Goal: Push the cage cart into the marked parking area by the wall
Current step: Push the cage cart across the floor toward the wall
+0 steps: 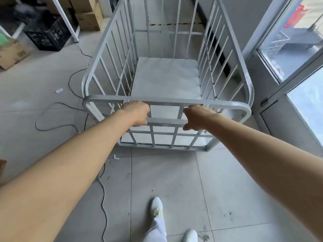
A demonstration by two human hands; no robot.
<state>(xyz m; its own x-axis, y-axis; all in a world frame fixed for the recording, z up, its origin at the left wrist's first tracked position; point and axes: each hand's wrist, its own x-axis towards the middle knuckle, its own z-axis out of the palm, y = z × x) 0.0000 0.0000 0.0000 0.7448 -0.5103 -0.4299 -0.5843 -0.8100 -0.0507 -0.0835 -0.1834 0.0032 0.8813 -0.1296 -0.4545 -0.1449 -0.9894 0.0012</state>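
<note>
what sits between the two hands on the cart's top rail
Head view: only bare grey metal rail lies between the left hand and right hand; one vertical bar joins below.

Cage cart [167, 100]: painted metal tube, light grey, smooth, slight sheen; its deck pale, matt, flat. Floor [174, 180]: grey tiles, matt, scuffed, dirt specks. Crate [47, 36]: black plastic lattice. Boxes [89, 20]: brown cardboard, matt. Cable [103, 198]: thin, rubbery. Window [297, 37]: glossy glass, grey metal frame.
</note>
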